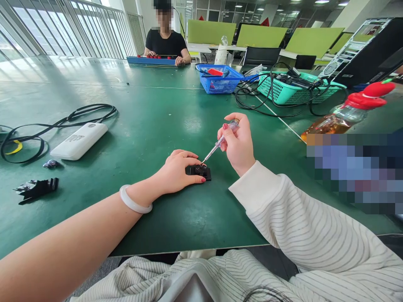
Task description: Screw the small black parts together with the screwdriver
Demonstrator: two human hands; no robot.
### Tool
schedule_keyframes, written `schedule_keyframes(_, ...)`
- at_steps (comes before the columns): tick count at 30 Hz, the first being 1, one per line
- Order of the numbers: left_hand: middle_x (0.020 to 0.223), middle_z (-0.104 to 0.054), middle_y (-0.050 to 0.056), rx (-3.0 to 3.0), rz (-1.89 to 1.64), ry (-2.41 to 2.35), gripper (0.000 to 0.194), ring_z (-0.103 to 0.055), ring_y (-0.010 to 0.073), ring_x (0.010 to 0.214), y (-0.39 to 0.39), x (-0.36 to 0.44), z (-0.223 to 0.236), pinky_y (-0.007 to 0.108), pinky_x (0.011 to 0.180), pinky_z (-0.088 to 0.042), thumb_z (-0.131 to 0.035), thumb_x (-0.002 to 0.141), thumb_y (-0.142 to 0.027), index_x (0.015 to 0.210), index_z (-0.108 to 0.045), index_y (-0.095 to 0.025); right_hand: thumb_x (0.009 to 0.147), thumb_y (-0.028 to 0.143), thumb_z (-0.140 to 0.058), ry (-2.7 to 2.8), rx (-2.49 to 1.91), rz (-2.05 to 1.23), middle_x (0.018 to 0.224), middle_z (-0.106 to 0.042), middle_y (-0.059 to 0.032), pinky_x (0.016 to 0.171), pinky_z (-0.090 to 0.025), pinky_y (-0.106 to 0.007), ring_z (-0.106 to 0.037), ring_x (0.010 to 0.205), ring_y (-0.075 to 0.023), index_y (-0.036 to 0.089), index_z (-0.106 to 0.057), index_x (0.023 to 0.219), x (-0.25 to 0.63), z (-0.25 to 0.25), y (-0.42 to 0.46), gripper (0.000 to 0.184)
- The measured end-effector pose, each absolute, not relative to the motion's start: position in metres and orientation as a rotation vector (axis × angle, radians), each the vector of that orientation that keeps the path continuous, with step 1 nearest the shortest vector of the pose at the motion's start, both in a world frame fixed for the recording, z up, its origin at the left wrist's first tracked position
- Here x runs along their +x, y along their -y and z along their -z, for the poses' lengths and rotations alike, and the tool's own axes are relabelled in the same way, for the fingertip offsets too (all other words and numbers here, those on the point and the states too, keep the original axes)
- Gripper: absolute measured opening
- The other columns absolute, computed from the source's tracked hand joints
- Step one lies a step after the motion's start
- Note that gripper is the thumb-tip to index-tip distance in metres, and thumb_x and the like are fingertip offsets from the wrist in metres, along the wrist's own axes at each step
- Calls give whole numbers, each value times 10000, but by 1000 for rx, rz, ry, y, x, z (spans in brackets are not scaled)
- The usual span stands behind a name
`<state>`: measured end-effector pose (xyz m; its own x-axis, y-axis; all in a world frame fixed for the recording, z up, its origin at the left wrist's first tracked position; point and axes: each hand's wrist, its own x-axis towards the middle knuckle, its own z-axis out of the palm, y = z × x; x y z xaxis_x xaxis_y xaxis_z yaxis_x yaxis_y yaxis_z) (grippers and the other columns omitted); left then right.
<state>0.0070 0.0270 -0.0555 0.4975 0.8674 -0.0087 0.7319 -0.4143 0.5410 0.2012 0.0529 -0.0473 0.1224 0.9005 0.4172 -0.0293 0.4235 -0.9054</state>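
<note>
On the green table, a small black plastic part (204,172) lies close to the near edge. The fingers and thumb of my left hand (181,170) are closed around its left side and press it to the tabletop, hiding much of it. A screwdriver (218,144) with a clear handle is gripped in my right hand (237,144). It slants down to the left, and its tip meets the top of the black part, near my left fingertips. Whether the tip sits in a screw is too small to tell.
To the left lie a white power bank (80,140), black cables (59,125), a small dark bag (52,164) and black pieces (37,188). Farther off stand a blue basket (220,84), a green basket (277,93) and a tilted bottle (343,113). Another person (165,44) sits opposite.
</note>
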Motion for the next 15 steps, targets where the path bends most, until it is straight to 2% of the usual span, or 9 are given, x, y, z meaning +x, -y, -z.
schedule_keyframes(6, 1424, -640, 69, 2255, -346, -1307, 457, -436, 346, 1425, -27, 7, 54, 526, 1247, -336, -850, 779, -434, 1207, -783, -290, 880, 310, -577, 1219, -918, -893, 625, -551, 84, 421, -298, -246, -404, 401, -80, 286, -439, 997, 203, 52, -60, 183)
schedule_keyframes(15, 1442, -622, 60, 2236, -351, -1267, 443, -426, 347, 1438, -29, 4, 55, 542, 1244, -336, -862, 750, -472, 1167, -796, -336, 893, 240, -576, 1053, -1071, -1189, 567, -534, 116, 395, -284, -191, -399, 367, -60, 265, -394, 937, 204, 60, -71, 189)
